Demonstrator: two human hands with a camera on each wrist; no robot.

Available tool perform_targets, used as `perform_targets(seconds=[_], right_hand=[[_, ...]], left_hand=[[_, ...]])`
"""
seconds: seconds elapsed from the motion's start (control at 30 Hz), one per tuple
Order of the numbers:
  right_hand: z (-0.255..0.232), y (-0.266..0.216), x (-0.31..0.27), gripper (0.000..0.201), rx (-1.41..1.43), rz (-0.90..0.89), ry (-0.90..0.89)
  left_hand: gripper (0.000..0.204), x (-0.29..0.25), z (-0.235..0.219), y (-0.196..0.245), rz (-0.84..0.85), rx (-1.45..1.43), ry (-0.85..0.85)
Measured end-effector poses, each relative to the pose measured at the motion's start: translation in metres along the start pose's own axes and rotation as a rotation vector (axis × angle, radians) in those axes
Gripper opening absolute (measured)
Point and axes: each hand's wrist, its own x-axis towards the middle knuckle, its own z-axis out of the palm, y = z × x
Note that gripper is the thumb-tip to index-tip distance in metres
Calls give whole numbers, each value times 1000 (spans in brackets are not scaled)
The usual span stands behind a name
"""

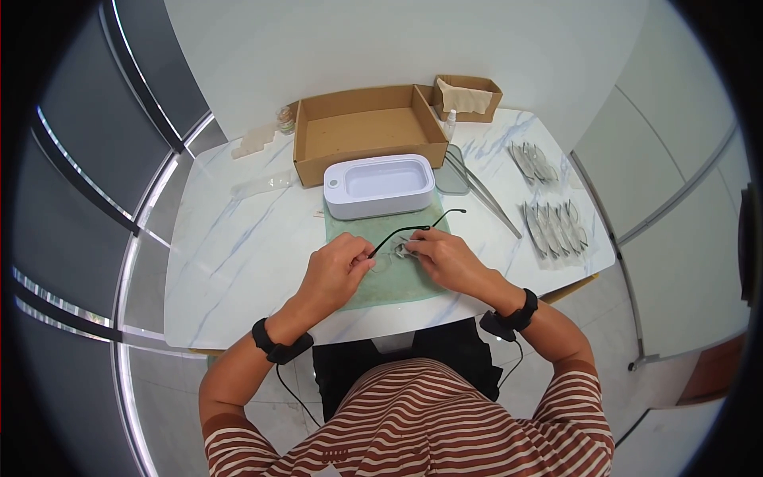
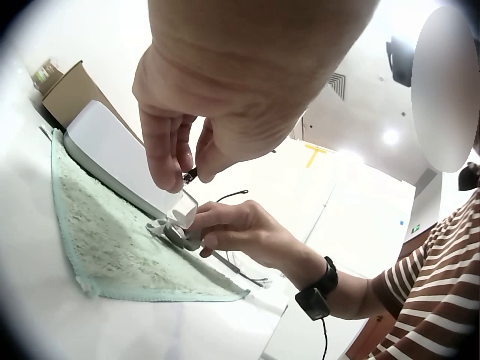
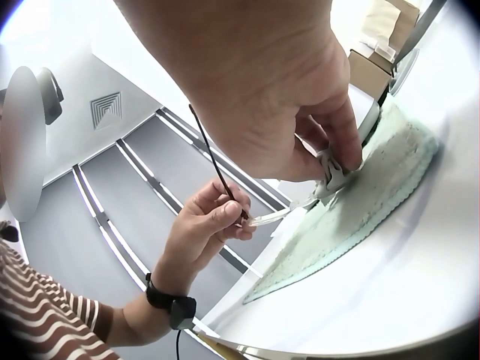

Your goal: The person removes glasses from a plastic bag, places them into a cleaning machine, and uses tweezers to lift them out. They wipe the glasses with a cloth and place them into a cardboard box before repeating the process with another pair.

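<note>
A pair of eyeglasses with black temples (image 1: 393,234) is held between both hands, over a pale green towel (image 1: 389,292). My left hand (image 1: 335,264) pinches the frame near one hinge, between thumb and fingers. With thumb and fingers, my right hand (image 1: 451,261) pinches a crumpled grey cloth (image 3: 331,174) against a lens, which the cloth and fingers partly hide. One clear lens (image 2: 183,208) shows between the hands in the left wrist view. Just beyond them stands a white basin-shaped device (image 1: 373,208) with a round button, its lid off.
Long tweezers (image 1: 486,193) lie across a grey-green lid (image 1: 453,181) right of the device. Behind are a large cardboard tray (image 1: 362,123), a small cardboard box (image 1: 490,108) with beige cloth and a spray bottle (image 1: 450,125). Wrapped eyeglasses (image 1: 554,229) lie at right, a clear wrapper (image 1: 266,184) at left.
</note>
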Motion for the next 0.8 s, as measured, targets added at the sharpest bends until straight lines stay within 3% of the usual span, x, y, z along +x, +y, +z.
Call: perform_targets(seconds=[0.27,0.47,0.57,0.63,0.73,0.8], right_hand=[[-2,-17,2,35,249,-5,5],[3,-36,2,37,361,-119,45],[4,-31,3,40,471,-45,-26],[3,-34,4,36,778,93,-23],[11,-18,4,30,941,183,-58],[3,-12,1,27,877,235,-145]], left_hand=[[15,3,3,3,-4,-6,-18],[16,5,7,5,13,-27,-12],[15,5,7,5,13,-22,-10],[14,5,9,4,-1,-43,15],[14,5,9,4,8,-87,19],[13,5,9,3,-1,-68,18]])
